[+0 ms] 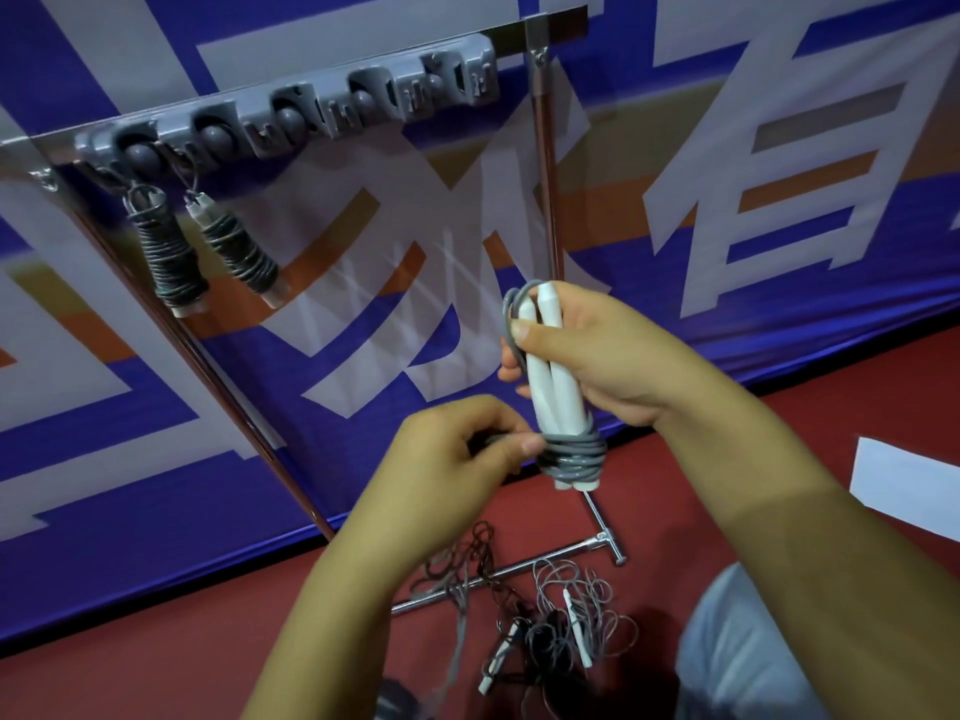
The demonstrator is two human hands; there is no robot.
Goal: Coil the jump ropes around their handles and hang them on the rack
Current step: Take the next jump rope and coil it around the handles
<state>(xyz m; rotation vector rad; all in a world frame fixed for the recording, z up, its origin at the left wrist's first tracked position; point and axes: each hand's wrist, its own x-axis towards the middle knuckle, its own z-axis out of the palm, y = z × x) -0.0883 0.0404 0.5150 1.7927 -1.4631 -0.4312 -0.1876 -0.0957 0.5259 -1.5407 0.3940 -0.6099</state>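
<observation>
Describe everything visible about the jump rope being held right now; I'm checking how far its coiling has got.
The jump rope has two white, smooth, plastic-looking handles held side by side, roughly upright and leaning slightly. Grey cord is wound in several turns around their lower ends only; the upper handles are bare. A cord loop arcs beside the tapered tips. The right hand grips the handles, thumb across them; the left hand pinches the cord beside the coil. It is held in the air in front of the rack.

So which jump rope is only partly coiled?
The jump rope in the right hand: wraps cover just its handles' lower end. Both hanging ropes are fully wound.
</observation>
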